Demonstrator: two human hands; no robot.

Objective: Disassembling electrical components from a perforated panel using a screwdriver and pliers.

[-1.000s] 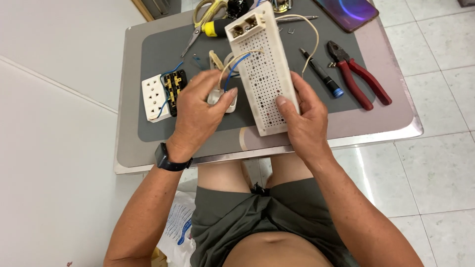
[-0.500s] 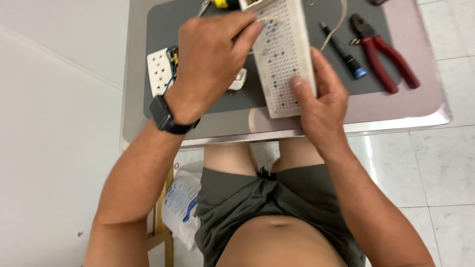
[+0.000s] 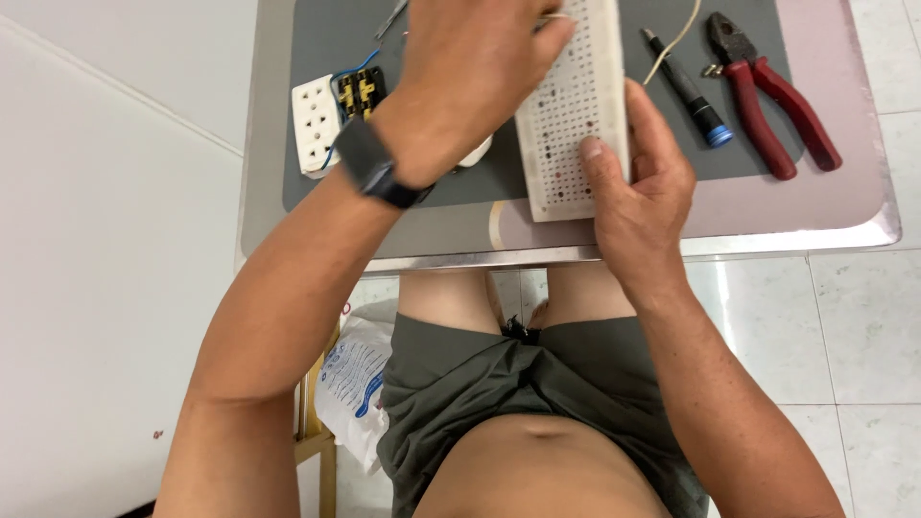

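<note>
On the grey mat [image 3: 326, 206] of the small table [image 3: 844, 216], the right hand [image 3: 638, 197] grips the white perforated board [image 3: 576, 105] at its near end, thumb on its face. The left hand [image 3: 470, 77] touches the board's top with bent fingers; I cannot tell if it pinches something. 1 white socket [image 3: 315, 125] lies left, red pliers [image 3: 772, 96] right

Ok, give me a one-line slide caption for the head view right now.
Right hand grips a white perforated board while the left hand reaches across its top, above a grey mat.

White perforated board [image 3: 573, 105], red-handled pliers [image 3: 767, 91]
</note>
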